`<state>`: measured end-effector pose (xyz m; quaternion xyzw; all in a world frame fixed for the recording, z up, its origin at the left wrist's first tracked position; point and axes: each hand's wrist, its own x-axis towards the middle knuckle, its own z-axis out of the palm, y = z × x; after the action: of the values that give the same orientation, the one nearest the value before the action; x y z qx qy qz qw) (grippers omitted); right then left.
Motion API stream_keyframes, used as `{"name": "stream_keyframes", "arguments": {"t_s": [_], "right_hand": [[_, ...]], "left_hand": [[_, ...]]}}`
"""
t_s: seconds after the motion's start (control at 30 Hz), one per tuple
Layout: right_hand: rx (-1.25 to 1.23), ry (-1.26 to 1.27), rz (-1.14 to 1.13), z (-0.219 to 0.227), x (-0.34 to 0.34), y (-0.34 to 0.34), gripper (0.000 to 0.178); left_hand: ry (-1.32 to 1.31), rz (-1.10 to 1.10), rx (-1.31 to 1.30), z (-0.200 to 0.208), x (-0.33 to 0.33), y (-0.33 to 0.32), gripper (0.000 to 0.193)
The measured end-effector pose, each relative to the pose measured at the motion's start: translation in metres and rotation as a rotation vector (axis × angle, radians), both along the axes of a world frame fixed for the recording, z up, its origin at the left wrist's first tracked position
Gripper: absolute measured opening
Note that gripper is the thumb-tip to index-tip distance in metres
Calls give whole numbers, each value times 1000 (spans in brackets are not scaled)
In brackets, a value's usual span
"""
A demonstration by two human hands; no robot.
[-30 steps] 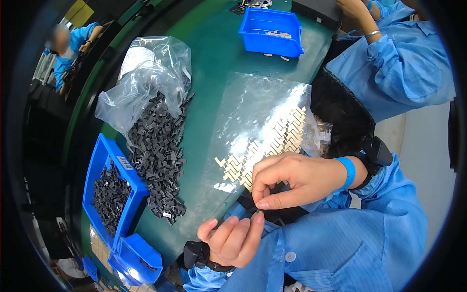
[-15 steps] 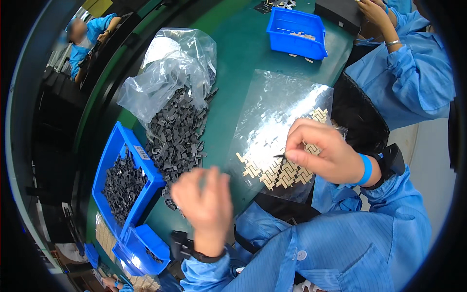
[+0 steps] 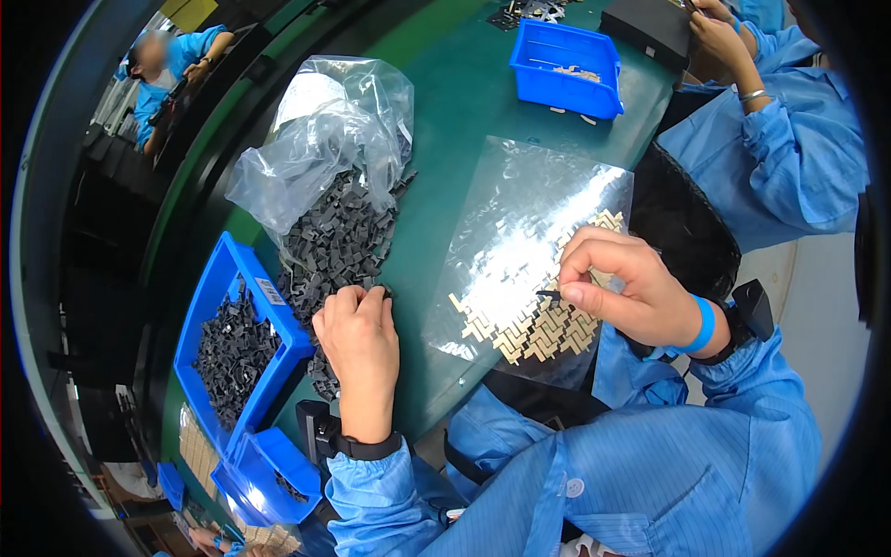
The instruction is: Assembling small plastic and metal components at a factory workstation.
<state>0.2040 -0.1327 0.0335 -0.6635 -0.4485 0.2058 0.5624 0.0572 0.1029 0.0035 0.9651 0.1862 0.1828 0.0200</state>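
Note:
My left hand (image 3: 357, 339) rests at the right edge of a heap of small dark grey plastic pieces (image 3: 339, 237), fingers bent down and drawn together. Whatever lies under its fingertips is mostly hidden. Thumb and forefinger of my right hand (image 3: 622, 288) pinch a small black piece (image 3: 549, 295), its end sticking out to the left. Below that hand, a sheet of clear plastic film (image 3: 506, 176) carries rows of small cream-coloured zigzag pieces (image 3: 548, 334). Glare washes out the middle of the film.
A crumpled clear bag (image 3: 343, 111) lies over the heap's far end. A blue bin (image 3: 302, 343) of dark pieces stands left, with a smaller blue bin (image 3: 269, 478) nearer. Another blue bin (image 3: 566, 88) sits at the back beside a black box (image 3: 650, 28). A co-worker's sleeve (image 3: 770, 158) is at right.
My left hand has moved away from me and slightly left, onto the heap's edge. My right hand has shifted a little to the right, still pinching the black piece.

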Motion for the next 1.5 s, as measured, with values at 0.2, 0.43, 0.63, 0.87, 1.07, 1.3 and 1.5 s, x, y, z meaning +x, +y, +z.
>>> {"name": "stream_keyframes", "arguments": {"t_s": [0.2, 0.43, 0.63, 0.87, 1.07, 1.3, 1.5], "right_hand": [[17, -16, 22, -3, -2, 3, 10], [19, -16, 21, -2, -3, 0, 9], [18, -11, 11, -4, -3, -3, 9], [13, 20, -6, -3, -2, -8, 8], [34, -19, -9, -6, -1, -3, 7], [288, 92, 24, 0, -19, 11, 11], [391, 215, 155, 1, -39, 16, 38]], "left_hand": [[60, -108, 75, -3, 0, 6, 14], [60, -171, -25, -1, 3, 9, 13], [103, -75, 4, -3, 5, 10, 12], [-178, -16, -213, 18, -6, 13, 7], [-294, 154, -757, 42, -12, 13, 5], [-517, -222, -2184, 51, -27, -62, 16], [-522, -272, -2491, 27, -27, -92, 10]]}}
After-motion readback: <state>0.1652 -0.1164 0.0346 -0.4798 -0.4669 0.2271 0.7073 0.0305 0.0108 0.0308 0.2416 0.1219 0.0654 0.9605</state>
